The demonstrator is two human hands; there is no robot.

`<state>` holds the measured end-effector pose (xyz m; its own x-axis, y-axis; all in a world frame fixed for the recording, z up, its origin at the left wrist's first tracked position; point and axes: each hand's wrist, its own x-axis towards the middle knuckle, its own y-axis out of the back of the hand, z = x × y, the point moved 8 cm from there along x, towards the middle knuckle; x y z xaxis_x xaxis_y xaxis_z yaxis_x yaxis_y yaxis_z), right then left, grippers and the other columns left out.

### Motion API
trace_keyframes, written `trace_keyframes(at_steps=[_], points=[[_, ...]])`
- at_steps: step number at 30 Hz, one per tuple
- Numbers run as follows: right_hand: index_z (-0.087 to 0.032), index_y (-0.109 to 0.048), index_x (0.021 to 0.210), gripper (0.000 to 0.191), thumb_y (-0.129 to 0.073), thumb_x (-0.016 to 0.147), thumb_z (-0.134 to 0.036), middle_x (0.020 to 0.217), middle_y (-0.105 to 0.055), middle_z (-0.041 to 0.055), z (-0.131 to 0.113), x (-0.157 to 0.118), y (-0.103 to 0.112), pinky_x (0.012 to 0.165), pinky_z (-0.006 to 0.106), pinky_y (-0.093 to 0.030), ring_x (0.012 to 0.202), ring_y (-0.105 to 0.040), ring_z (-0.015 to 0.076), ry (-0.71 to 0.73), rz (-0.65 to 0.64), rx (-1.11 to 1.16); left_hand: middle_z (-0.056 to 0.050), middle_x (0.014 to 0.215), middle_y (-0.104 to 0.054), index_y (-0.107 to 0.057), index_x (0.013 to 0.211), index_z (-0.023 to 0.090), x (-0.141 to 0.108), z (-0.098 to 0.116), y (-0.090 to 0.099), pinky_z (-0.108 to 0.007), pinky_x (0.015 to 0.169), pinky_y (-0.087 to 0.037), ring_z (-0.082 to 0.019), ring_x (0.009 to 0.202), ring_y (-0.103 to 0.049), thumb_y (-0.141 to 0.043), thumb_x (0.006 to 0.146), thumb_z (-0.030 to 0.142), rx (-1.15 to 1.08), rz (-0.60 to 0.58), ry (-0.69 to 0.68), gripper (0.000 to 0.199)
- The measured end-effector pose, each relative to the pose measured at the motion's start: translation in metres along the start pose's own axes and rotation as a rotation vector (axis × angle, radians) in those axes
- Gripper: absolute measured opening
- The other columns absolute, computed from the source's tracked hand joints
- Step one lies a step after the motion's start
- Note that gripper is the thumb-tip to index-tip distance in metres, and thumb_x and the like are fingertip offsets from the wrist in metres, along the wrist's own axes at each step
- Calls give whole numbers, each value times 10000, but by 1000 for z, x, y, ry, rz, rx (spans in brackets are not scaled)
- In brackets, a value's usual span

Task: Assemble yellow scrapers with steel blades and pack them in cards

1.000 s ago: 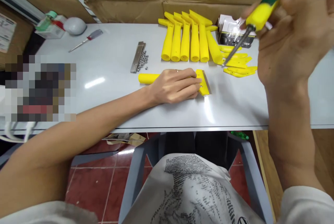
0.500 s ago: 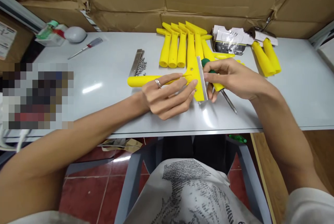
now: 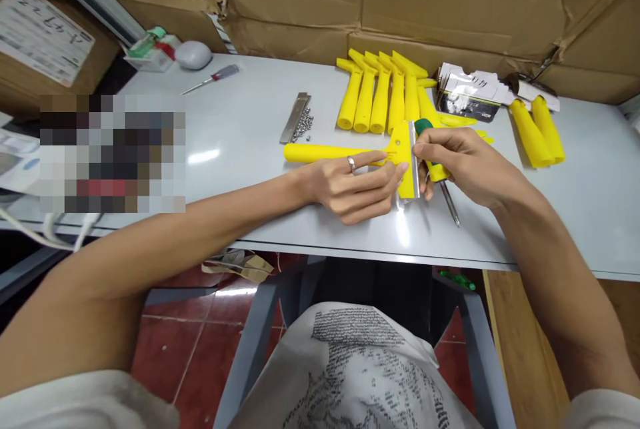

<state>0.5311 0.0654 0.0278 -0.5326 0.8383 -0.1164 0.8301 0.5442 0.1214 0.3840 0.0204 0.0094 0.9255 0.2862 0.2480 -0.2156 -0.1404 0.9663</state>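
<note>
A yellow scraper (image 3: 404,179) lies across my hands, its long handle pointing left and a thin metal blade (image 3: 415,161) along its right edge. My left hand (image 3: 363,189), with a ring on one finger, grips the scraper where handle meets head. The thumb and index finger of my right hand (image 3: 457,159) pinch the blade edge. A screwdriver (image 3: 449,202) with a green and yellow handle is tucked in the same hand, its shaft slanting down toward the table. Beyond, several yellow scraper handles (image 3: 380,102) stand in a row. The right hand's lower fingers are partly hidden.
Metal blades (image 3: 296,117) lie beside a pile of small screws (image 3: 303,125). Another screwdriver (image 3: 213,78) and a white mouse-like object (image 3: 193,55) are at the back left. Printed cards (image 3: 467,92) and two yellow handles (image 3: 533,132) sit at the right. Cardboard (image 3: 450,2) lines the back.
The view has turned, so the tabletop things appear farther right. Both hands keep hold of the scraper. The screwdriver's shaft has tilted steeper in my right hand.
</note>
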Motion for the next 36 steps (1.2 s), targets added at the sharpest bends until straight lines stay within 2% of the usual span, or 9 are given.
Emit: trace_keyframes(at_steps=[3, 7, 9, 13, 18, 22, 26, 30, 36], points=[[-213, -748, 752, 513, -983, 961, -618, 706, -699, 35, 6, 1, 10, 583, 278, -694, 643, -716, 156, -64, 38, -32, -4, 1399, -902, -888, 1129, 299, 4, 7, 6, -476, 1155, -782, -243, 1232, -904, -520, 1226, 167, 133, 110, -63, 403], [-194, -848, 943, 141, -819, 1048, -284, 862, -786, 58, -7, -7, 44, 680, 297, -741, 712, -800, 174, -55, 199, -63, -9, 1217, -931, -836, 939, 245, 1, 32, 22, -319, 903, -789, -173, 982, -891, -627, 1186, 125, 538, 488, -251, 345], [-201, -884, 1152, 248, -710, 991, -130, 925, -798, 41, -22, -14, 67, 755, 292, -752, 745, -825, 163, 57, 347, -46, -13, 1096, -924, -799, 863, 225, -1, 39, 24, -268, 818, -749, -147, 889, -850, -672, 1173, 120, 622, 601, -310, 351], [-344, -746, 1478, 612, -848, 901, -167, 1059, -762, -6, -38, -22, 90, 677, 251, -689, 977, -855, 173, 279, 475, -73, -18, 1042, -895, -807, 910, 203, 4, 35, 18, -258, 690, -666, -153, 891, -830, -641, 1195, 109, 574, 522, -316, 343], [-397, -562, 1382, 706, -1046, 869, -384, 1285, -730, -55, -36, -14, 89, 743, 255, -671, 1087, -812, 126, 366, 444, 0, -57, 1329, -899, -855, 1131, 182, 2, 26, 15, -294, 760, -652, -186, 1128, -841, -595, 1206, 62, 541, 359, -236, 296], [-398, -571, 1444, 809, -1090, 842, -547, 1468, -763, -54, -53, -10, 80, 788, 244, -665, 1021, -731, 106, 424, 436, -62, -71, 1352, -906, -830, 1374, 203, -7, -1, 18, -357, 706, -589, -262, 1191, -835, -645, 1242, 244, 380, 207, 101, 231], [-402, -603, 1563, 872, -1081, 859, -592, 1920, -404, -58, -65, -20, 68, 991, 292, -702, 1101, -701, 128, 617, 489, -220, -63, 1209, -928, -881, 1350, 269, -14, -27, 10, -375, 701, -532, -271, 1072, -835, -652, 1245, 323, 159, 162, 317, 258], [-461, -699, 1547, 729, -1013, 918, -656, 1872, -459, -49, -48, -35, 63, 1117, 334, -679, 1176, -751, 173, 781, 562, -177, -73, 1273, -923, -891, 1414, 301, -12, -40, 3, -406, 801, -571, -301, 1185, -814, -646, 1231, 306, -21, 158, 345, 305], [-399, -720, 1521, 773, -1049, 873, -664, 1823, -486, -13, -36, -40, 47, 1144, 325, -696, 1234, -812, 197, 720, 531, -156, -62, 1328, -918, -886, 1440, 321, -16, -47, 2, -435, 882, -610, -295, 1200, -812, -623, 1242, 350, -58, 182, 360, 330]])
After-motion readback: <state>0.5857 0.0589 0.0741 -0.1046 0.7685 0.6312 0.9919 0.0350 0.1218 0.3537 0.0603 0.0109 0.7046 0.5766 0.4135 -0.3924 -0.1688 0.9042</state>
